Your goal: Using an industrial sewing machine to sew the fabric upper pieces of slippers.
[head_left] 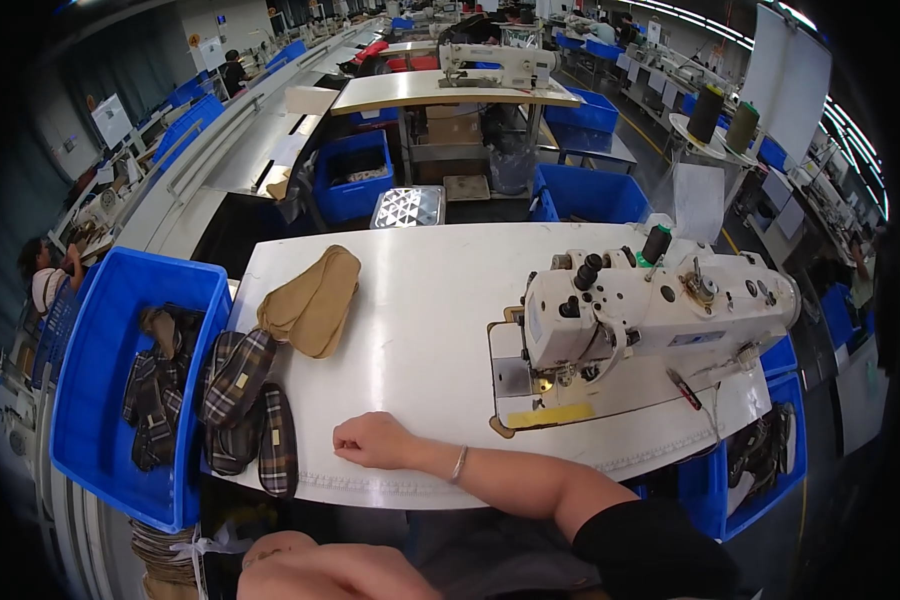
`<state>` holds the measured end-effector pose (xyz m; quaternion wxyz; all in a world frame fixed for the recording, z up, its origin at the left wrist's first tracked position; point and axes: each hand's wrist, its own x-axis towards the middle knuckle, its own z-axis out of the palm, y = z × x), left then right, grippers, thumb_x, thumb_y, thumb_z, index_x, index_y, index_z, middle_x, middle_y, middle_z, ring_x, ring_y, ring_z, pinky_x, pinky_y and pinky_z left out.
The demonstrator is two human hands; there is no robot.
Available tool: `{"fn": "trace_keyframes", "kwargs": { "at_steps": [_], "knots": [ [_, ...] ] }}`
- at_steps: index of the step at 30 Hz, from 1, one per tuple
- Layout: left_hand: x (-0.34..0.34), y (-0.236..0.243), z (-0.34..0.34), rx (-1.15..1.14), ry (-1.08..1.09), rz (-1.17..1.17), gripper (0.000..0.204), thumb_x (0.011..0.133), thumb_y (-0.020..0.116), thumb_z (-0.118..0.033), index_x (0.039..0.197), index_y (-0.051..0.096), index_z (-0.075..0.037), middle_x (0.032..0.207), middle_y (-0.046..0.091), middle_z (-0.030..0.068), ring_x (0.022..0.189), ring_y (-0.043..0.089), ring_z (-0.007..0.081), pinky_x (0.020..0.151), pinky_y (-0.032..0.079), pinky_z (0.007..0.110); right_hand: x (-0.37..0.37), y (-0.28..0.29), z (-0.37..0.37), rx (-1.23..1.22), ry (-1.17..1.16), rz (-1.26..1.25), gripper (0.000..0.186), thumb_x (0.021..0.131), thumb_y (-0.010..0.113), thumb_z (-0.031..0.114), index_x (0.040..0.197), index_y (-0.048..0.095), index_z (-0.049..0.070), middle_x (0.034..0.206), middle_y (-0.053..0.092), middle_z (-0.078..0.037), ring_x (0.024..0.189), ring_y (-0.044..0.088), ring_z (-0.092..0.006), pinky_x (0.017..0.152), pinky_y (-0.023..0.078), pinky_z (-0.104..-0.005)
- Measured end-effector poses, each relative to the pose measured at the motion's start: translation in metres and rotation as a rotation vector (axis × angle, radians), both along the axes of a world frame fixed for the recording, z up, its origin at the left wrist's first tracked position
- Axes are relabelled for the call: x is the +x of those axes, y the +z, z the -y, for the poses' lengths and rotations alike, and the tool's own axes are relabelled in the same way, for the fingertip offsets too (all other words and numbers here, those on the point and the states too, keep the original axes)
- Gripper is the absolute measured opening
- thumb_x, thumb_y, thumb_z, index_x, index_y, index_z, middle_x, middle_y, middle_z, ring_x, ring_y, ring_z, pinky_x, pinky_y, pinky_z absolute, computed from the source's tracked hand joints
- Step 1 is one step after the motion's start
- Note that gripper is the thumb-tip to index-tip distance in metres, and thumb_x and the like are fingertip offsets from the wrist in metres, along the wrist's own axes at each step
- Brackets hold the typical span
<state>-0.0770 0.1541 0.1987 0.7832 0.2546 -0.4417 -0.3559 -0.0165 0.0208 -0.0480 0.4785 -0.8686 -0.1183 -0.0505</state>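
My right hand (375, 440) rests on the white sewing table (420, 300) near its front edge, fingers curled in with nothing showing in them. A bracelet circles that wrist. Left of it lie several dark plaid cloth slippers or shoe uppers (238, 380), the closest one (278, 440) a short gap from my fingers. Behind these is a small pile of tan, sole-shaped pieces (315, 300). Bare skin of my left arm (335, 575) shows at the lower edge; its fingers cannot be made out there.
A white sewing machine (660, 310) with a dark thread spool stands at the right; a red-and-black tool (684, 390) lies in front. A blue bin (75, 420) at the left and another (715, 500) at the lower right hold plaid pieces. Another sewing table (390, 95) stands beyond.
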Motion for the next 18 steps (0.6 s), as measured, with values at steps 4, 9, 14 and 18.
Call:
{"fn": "trace_keyframes", "kwargs": {
  "at_steps": [4,9,14,18],
  "knots": [
    [0.021,-0.013,0.009,-0.257,-0.165,0.231,0.031,0.086,0.076,-0.026,0.097,0.063,0.000,0.099,0.065,0.0157,0.084,0.061,0.0226,0.073,0.053,0.031,0.000,0.005,-0.003,0.004,0.010,-0.002,0.012,0.083,0.064,0.020,0.082,0.064,0.008,0.077,0.067,-0.007,0.073,0.064,-0.0273,0.066,0.050,-0.0389],
    [0.017,-0.006,0.009,-0.194,-0.133,0.170,0.025,0.083,0.079,-0.021,0.092,0.062,-0.005,0.097,0.064,0.0125,0.082,0.059,0.0210,0.069,0.052,0.027,-0.001,0.002,-0.005,0.042,0.007,0.010,0.012,0.083,0.064,0.020,0.081,0.064,0.007,0.077,0.067,-0.008,0.073,0.064,-0.0276,0.067,0.050,-0.0391],
    [0.000,0.004,0.002,-0.046,0.036,0.026,0.024,0.082,0.079,-0.021,0.087,0.063,-0.005,0.092,0.065,0.0112,0.083,0.059,0.0207,0.069,0.052,0.027,-0.001,0.004,-0.002,0.014,0.000,0.002,0.012,0.083,0.064,0.019,0.081,0.064,0.007,0.076,0.067,-0.009,0.073,0.064,-0.0277,0.067,0.050,-0.0393],
    [0.015,-0.002,0.009,-0.146,-0.077,0.202,0.024,0.084,0.078,-0.023,0.087,0.063,-0.005,0.092,0.066,0.0118,0.083,0.060,0.0225,0.070,0.052,0.029,-0.002,0.002,-0.003,0.040,0.004,0.003,0.012,0.083,0.064,0.019,0.081,0.064,0.007,0.076,0.067,-0.009,0.073,0.065,-0.0278,0.067,0.050,-0.0396]
  ]
}}
